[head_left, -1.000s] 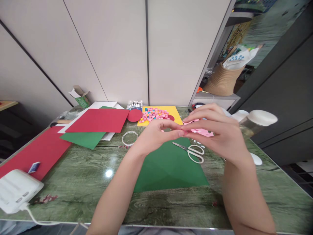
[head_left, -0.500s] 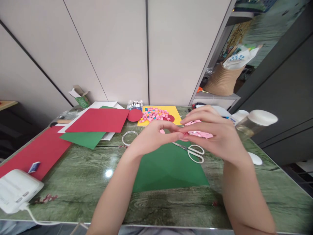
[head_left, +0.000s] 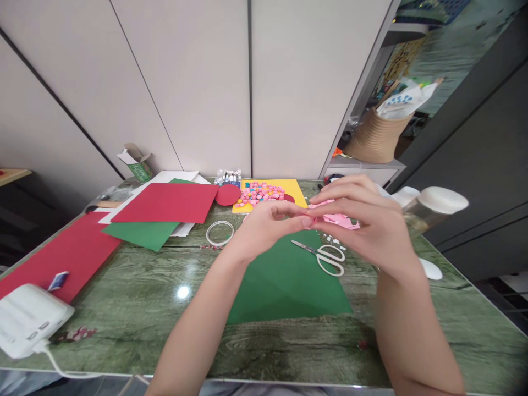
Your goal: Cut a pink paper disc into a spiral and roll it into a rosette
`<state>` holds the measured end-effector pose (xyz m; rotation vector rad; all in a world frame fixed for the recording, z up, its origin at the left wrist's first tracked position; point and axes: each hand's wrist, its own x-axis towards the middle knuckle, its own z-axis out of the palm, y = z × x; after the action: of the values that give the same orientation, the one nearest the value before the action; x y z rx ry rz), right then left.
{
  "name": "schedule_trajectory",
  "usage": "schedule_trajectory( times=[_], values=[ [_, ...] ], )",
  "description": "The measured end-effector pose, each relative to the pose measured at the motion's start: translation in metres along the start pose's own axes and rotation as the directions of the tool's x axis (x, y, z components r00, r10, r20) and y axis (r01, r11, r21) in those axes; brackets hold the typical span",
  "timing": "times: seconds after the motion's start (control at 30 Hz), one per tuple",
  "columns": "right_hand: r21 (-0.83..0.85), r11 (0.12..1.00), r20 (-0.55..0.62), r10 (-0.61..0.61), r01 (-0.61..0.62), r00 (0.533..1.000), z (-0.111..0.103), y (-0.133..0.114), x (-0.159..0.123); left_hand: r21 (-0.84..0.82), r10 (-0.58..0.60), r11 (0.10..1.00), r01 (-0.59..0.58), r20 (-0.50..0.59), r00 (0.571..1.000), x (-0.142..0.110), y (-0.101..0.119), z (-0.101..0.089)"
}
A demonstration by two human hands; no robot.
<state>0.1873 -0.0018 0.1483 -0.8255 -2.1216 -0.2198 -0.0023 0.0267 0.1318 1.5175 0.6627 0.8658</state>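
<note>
My left hand [head_left: 270,225] and my right hand [head_left: 367,220] meet above the far edge of a green paper sheet [head_left: 284,291]. The fingertips of both pinch one small crumpled pink paper piece [head_left: 312,219], mostly covered by the fingers. Behind my right hand lie flat pink paper pieces [head_left: 340,220], partly hidden by it. White-handled scissors [head_left: 330,258] rest on the green sheet's right side, blades pointing left. Beyond my left hand, many little pink paper balls [head_left: 262,192], with a few blue and yellow ones, sit on a yellow sheet [head_left: 292,187].
A white tape ring [head_left: 220,233] and a red paper circle [head_left: 228,194] lie left of the hands. Red sheets [head_left: 165,201] are stacked farther left. A white charger [head_left: 33,319] occupies the near left corner. A lidded clear container [head_left: 433,209] stands at right.
Both hands have shifted slightly right, still fingertip to fingertip. The pink paper between them now shows as a smaller bit, and more white scraps are visible beneath my right hand.
</note>
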Motion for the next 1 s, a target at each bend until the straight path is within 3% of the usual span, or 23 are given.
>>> schedule_trajectory(
  times=[0.23, 0.4, 0.53, 0.73, 0.83, 1.0],
  values=[
    [0.134, 0.991, 0.169, -0.032, 0.010, 0.985, -0.003, 0.002, -0.001, 0.313, -0.053, 0.949, 0.021, 0.094, 0.994, -0.007, 0.011, -0.009],
    [0.159, 0.987, 0.234, -0.067, 0.030, 0.970, -0.001, 0.000, 0.000, 0.422, -0.089, 0.906, 0.034, 0.112, 0.990, -0.011, 0.016, -0.011],
    [0.063, 0.998, 0.101, -0.014, 0.008, 0.995, 0.002, 0.000, 0.000, 0.343, -0.009, 0.939, 0.006, 0.008, 1.000, -0.007, 0.012, -0.005],
    [-0.099, 0.995, -0.123, -0.043, 0.031, 0.991, 0.009, 0.002, 0.001, -0.061, 0.058, 0.996, -0.061, -0.049, 0.997, 0.002, -0.001, 0.009],
    [-0.110, 0.994, -0.125, -0.017, 0.003, 0.992, 0.009, 0.001, 0.000, -0.126, 0.071, 0.989, -0.078, -0.064, 0.995, 0.004, -0.003, 0.012],
    [-0.022, 0.999, -0.032, 0.037, -0.037, 0.999, 0.002, 0.003, -0.001, -0.077, 0.042, 0.996, -0.045, -0.039, 0.998, 0.004, -0.004, 0.007]
  ],
)
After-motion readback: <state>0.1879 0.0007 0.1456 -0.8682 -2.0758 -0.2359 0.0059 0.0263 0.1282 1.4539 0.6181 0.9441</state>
